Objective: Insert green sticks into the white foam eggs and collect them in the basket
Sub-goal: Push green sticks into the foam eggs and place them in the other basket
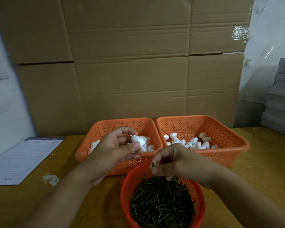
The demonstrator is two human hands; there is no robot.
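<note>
Orange plastic makes up all three containers on the wooden table (15, 203): two square perforated baskets side by side and one round basket (127, 191) nearest me, taken here as the landmark. Behind it to the left stands the left square basket (97, 129); behind it to the right, touching that one, the right square basket (229, 137). Both hold loose white foam eggs, too heaped to count. A cardboard wall (130, 63) closes off the back. A lined paper pad (23, 158) lies well left of the round basket, with white foam crumbs (50, 178) between them.

My left hand (115, 148) is raised over the left square basket, fingers and thumb curled round one foam egg (138, 141), its long axis running roughly left-right, narrow end to the right. My right hand (171, 160) hovers over the round basket's far rim, fingertips pinching one green stick (153, 164), its visible end pointing up. The heap of green sticks (161, 204) fills the round basket, lying in all directions, uncounted.
</note>
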